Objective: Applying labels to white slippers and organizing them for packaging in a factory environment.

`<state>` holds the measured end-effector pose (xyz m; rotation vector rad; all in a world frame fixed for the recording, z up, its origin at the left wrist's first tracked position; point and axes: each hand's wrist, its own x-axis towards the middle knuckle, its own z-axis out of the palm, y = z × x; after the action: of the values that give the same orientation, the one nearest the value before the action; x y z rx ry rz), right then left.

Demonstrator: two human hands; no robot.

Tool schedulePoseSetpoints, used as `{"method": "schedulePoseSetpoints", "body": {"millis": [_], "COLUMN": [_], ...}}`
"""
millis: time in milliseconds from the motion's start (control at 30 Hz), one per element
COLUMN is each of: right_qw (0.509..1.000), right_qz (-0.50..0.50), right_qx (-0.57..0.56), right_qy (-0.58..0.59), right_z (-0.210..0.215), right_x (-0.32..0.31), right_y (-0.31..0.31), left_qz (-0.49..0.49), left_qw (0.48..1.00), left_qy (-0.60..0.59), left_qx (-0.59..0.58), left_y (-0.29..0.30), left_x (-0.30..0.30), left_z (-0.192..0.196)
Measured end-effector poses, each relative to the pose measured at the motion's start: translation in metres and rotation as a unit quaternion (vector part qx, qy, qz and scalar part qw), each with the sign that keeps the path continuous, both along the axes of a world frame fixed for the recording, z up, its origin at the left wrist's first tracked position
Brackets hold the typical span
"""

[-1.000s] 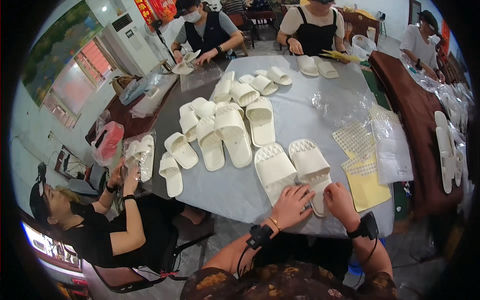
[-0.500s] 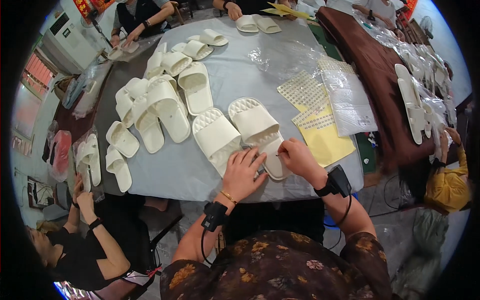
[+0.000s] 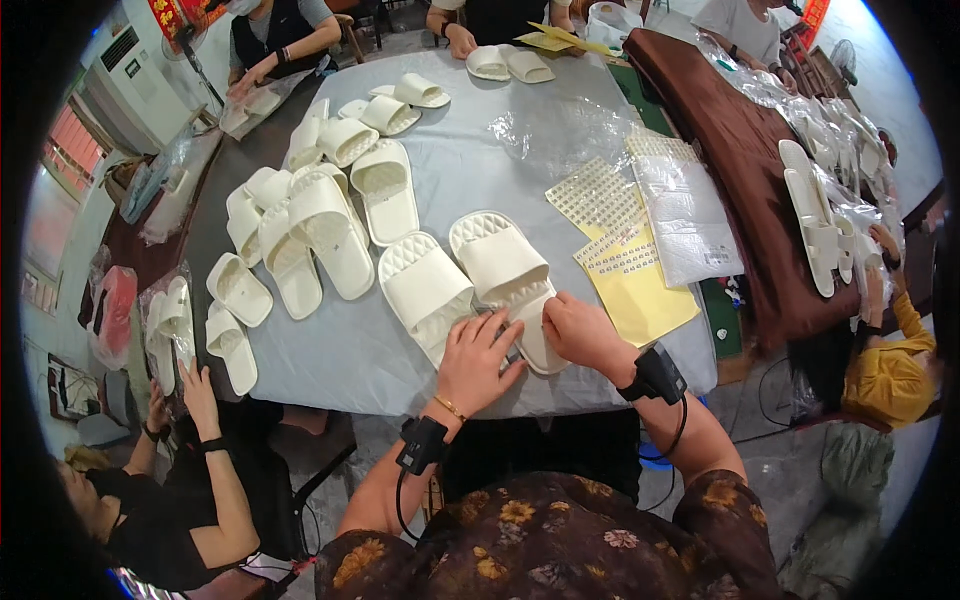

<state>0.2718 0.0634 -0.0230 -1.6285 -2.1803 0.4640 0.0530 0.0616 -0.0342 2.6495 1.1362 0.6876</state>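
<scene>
Two cream slippers lie side by side at the table's near edge, toes pointing away from me. My left hand (image 3: 478, 352) rests with its fingers apart over the heel part of the left slipper (image 3: 428, 284), its fingertips reaching the gap between the pair. On the right slipper (image 3: 502, 258), my right hand (image 3: 586, 332) touches the right side of the insole. The fingers of that hand are curled into a pinch; what they hold, if anything, is hidden.
More cream slippers (image 3: 335, 215) are heaped at the left. Yellow sticker sheets (image 3: 640, 290) and a clear-wrapped white pack (image 3: 690, 220) lie at the right, with crumpled clear film (image 3: 560, 130) beyond. Co-workers handle slippers around the table; brown cloth (image 3: 710, 150) covers a surface on the right.
The whole view has shifted slightly. Both my hands stay in nearly the same places on the slippers. At the lower left, a co-worker's hands have moved along a bagged pair.
</scene>
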Motion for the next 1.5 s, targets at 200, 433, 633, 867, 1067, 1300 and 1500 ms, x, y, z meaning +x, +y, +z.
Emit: {"method": "schedulePoseSetpoints", "body": {"millis": [200,433,633,867,1067,1300,1500], "right_qw": [0.995,0.995,0.997,0.997,0.987,0.998,1.000], "right_qz": [0.016,0.004,0.014,0.021,-0.038,-0.004,0.009], "right_qx": [-0.042,-0.041,-0.057,-0.060,-0.075,-0.046,-0.011], "right_qy": [0.084,0.093,0.048,0.043,0.138,0.049,-0.008], "right_z": [0.002,0.009,0.021,0.017,0.000,0.011,0.004], "right_x": [0.010,0.010,0.002,0.005,0.011,-0.004,-0.007], "right_y": [0.012,0.017,0.007,0.012,0.026,0.037,0.039], "left_qz": [-0.002,0.000,-0.003,-0.001,-0.005,0.000,0.000], "left_qw": [1.000,1.000,1.000,1.000,1.000,1.000,1.000], "left_qy": [-0.003,-0.003,0.000,0.001,0.001,0.004,0.007], "left_qx": [0.007,0.014,0.004,0.001,-0.001,-0.010,-0.004], "left_y": [0.003,0.002,0.002,0.004,0.003,0.001,0.002], "left_x": [0.000,0.001,-0.001,-0.001,0.000,0.000,0.000], "left_z": [0.000,-0.003,-0.004,-0.002,-0.002,0.001,0.002]}}
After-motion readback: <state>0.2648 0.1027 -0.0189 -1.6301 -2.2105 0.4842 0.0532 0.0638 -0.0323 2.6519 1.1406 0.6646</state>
